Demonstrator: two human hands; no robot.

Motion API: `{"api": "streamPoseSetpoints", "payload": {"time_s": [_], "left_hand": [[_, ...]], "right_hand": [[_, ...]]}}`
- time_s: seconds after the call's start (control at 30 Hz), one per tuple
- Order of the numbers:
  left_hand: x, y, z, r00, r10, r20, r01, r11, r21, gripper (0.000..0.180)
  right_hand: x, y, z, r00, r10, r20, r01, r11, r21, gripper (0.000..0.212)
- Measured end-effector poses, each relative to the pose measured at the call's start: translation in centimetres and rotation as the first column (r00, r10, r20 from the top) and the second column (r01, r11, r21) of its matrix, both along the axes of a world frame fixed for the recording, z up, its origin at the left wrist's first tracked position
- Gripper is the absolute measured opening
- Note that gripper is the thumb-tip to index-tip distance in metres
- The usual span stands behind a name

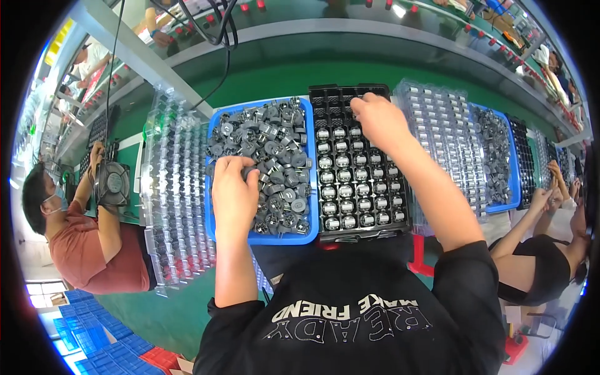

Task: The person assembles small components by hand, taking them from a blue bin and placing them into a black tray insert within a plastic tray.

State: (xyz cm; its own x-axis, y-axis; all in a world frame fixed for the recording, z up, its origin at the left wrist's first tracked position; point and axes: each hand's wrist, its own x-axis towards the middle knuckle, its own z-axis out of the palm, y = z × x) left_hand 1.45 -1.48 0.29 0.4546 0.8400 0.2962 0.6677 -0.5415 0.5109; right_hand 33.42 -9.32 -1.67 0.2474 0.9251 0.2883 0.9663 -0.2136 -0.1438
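A blue bin (315,181) in front of me is heaped with small dark grey round parts (281,150) that have metal prongs. My left hand (234,190) reaches into the bin's near left part, fingers curled around one grey round part (249,170). Right of the bin lies a black tray (325,112) with rows of pockets, many filled with small silvery parts with white tops (344,192). Over the tray's far right area is my right hand (380,122), its fingers bent together and pointing down at a pocket. Whatever they hold is hidden.
Stacked clear plastic trays stand left (178,187) and right (437,137). Farther right is another blue bin (509,162). A fan (114,184) is near a co-worker (94,244) at left; other people sit at right. Black cables (228,37) hang beyond a green belt (275,69).
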Motion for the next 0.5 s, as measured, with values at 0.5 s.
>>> {"api": "streamPoseSetpoints", "payload": {"time_s": [0.5], "left_hand": [[-1.7,2.9,-1.4,0.951,-0.145,0.274,0.166,0.984,-0.056,0.030]], "right_hand": [[0.1,-9.5,4.9,0.938,-0.025,-0.345,0.069,0.991,0.116,0.032]]}}
